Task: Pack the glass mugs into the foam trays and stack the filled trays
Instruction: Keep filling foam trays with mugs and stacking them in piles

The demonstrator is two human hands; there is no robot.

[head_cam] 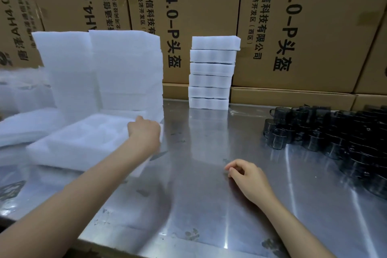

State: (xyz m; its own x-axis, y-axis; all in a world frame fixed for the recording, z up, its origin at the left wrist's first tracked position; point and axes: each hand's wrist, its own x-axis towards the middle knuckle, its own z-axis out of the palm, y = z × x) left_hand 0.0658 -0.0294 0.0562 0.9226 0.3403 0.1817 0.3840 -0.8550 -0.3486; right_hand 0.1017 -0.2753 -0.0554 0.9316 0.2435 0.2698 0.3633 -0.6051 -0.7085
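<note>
Right hand [248,176] is rested loosely curled, empty; left hand [144,131] grips an empty foam tray [83,144] by its edge. Risk: dragged tray topples foam stack [125,69] behind it.

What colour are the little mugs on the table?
Dark smoky grey, see-through glass; the mugs show in the head view.

On the counter [199,174], an empty foam tray [83,142] lies left before the tall foam stacks [104,69]. Six stacked trays [211,73] stand behind centre; the mugs [335,132] crowd the right. Cartons [303,27] stand behind.
</note>
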